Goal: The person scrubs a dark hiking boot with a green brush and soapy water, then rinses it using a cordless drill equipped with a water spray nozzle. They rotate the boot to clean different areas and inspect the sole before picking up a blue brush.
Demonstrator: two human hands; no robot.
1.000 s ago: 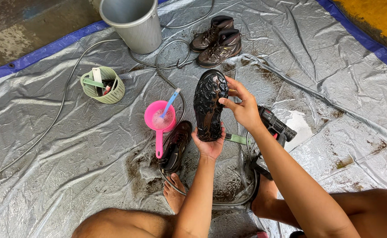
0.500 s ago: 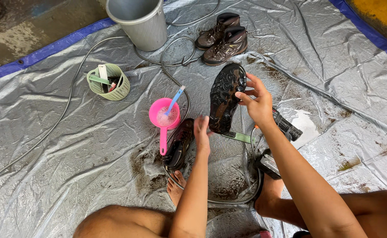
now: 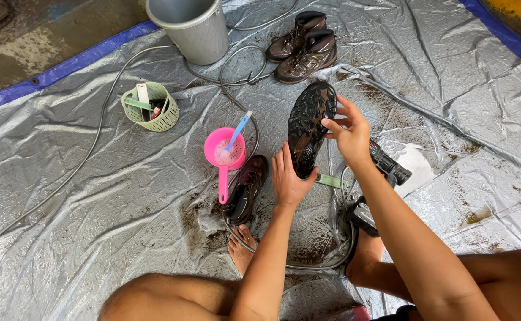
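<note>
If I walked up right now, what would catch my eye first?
A muddy boot held sole-up at the centre, the left hand under its heel and the right hand at its side. Left of it, a bright pink scoop holding a blue brush stands out on the dirty grey tarp.

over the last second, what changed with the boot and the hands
The muddy boot, sole toward the camera, tilted from nearly upright to leaning with its toe to the right. The right hand stayed on its upper edge and the left hand kept supporting its lower end. The pink scoop, the second boot on the tarp, the green basket and the grey bucket kept their places.
</note>
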